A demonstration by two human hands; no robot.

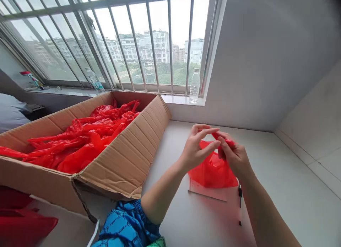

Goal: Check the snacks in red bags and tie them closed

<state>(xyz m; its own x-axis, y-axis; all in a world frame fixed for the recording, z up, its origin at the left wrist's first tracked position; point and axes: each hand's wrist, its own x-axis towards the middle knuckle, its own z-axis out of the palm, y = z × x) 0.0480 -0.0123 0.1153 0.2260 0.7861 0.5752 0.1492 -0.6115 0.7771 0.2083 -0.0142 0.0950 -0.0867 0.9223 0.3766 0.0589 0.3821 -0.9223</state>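
A thin red plastic bag (213, 174) stands bulging on the white tabletop, its contents hidden. My right hand (236, 156) pinches the bag's gathered top between thumb and fingers. Just left of it, my left hand (197, 147) has its thumb and fingers apart, with the fingertips close to the gathered top. Whether they touch the plastic I cannot tell. Beneath the bag lies a flat thin sheet or board (209, 194), mostly covered. A pen (240, 197) lies along the bag's right side.
On the left, a large open cardboard box (130, 158) holds several red plastic bags (93, 133). More red material (23, 218) lies at the lower left. Plastic bottles (195, 86) stand on the sill of the barred window. A person's sleeve (12, 112) shows at the left edge.
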